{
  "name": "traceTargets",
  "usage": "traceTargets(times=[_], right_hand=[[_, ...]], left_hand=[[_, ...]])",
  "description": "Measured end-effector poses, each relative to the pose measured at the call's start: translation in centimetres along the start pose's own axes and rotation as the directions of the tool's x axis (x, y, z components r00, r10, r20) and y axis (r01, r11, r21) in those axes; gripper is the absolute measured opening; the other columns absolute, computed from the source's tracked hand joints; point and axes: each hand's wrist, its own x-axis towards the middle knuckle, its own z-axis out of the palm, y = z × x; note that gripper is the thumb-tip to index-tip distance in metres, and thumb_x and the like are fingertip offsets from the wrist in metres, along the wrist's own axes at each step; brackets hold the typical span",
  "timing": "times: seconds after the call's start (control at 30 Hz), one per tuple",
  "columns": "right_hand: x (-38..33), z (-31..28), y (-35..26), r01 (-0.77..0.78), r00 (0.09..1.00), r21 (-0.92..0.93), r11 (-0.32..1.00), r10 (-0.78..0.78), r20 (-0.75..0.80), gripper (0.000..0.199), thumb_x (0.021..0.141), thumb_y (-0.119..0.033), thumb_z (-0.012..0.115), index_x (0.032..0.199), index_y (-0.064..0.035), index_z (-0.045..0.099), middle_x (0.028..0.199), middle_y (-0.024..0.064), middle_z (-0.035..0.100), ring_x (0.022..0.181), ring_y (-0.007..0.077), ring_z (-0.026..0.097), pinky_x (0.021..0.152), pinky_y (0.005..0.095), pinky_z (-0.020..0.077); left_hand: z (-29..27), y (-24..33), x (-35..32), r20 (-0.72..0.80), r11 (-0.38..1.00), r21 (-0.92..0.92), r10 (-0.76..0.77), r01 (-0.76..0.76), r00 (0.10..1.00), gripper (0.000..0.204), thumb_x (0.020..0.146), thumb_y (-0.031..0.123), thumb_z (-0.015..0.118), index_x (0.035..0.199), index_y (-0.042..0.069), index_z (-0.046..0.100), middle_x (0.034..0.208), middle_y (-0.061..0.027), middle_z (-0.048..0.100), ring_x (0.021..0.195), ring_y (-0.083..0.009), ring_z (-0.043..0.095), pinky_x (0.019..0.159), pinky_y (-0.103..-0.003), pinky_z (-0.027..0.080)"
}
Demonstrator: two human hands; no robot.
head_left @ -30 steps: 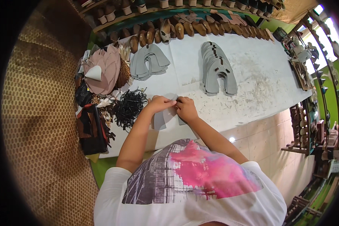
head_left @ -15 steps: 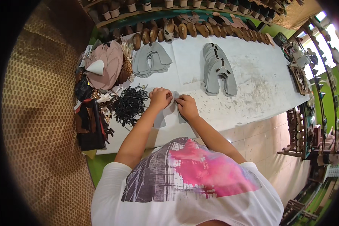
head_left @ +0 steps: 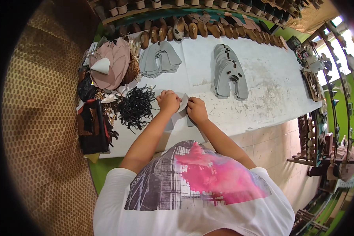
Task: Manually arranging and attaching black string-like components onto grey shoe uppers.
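Note:
Above the near part of the white-covered table, a grey shoe upper piece (head_left: 183, 103) is between my two hands. My left hand (head_left: 169, 101) has its fingers curled over the piece's left side. Bent fingers of my right hand (head_left: 197, 110) pinch its right edge. A paler, curved part of the piece is lifted between them, and its two grey legs come down towards my body. My fingertips and some of the piece are hidden. Beyond my left hand lies a fanned stack of grey U-shaped uppers (head_left: 158, 61). Farther right, another overlapping stack (head_left: 229, 72) carries small dark strips.
Black beaded straps (head_left: 135, 108) heap beside my left forearm. Pinkish leather pieces (head_left: 109, 65) and a black box (head_left: 93, 128) stand at the left. Brown shoe lasts (head_left: 202, 30) line the table's far edge. Scraps litter the white table cover (head_left: 263, 106). Racks (head_left: 314, 133) stand at right.
A paler, curved part of the grey upper has come up between my hands. My right hand has shifted slightly right, leaving a wider gap. The stacks stay in place.

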Motion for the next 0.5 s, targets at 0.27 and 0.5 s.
traceTargets(times=[0.27, 0.5], right_hand=[[0.1, 0.0, 0.2, 0.028, 1.000, 0.019, 0.999, -0.028, -0.003, 0.016, 0.066, -0.006, 0.058, 0.081, -0.0043, 0.065, 0.081, 0.0089, 0.060, 0.076, 0.0283, 0.057, 0.069, 0.0392, 0.0461], [-0.2, -0.1, -0.3, -0.018, 0.997, -0.098, 0.995, 0.026, 0.077, 0.022, 0.072, -0.012, 0.057, 0.092, -0.0118, 0.066, 0.087, 0.0037, 0.057, 0.085, 0.0227, 0.054, 0.073, 0.0382, 0.0416]], left_hand=[[0.8, -0.3, -0.2, -0.070, 0.999, -0.036, 0.023, -0.025, 0.997, 0.014, 0.074, 0.027, 0.064, 0.074, 0.012, 0.065, 0.095, 0.0001, 0.058, 0.104, -0.0227, 0.046, 0.085, -0.044, 0.030], [0.5, -1.1, 0.5, -0.037, 0.999, -0.010, 0.043, -0.044, 0.998, 0.012, 0.074, 0.025, 0.064, 0.075, 0.013, 0.065, 0.094, -0.0016, 0.059, 0.101, -0.0244, 0.048, 0.082, -0.045, 0.032]])
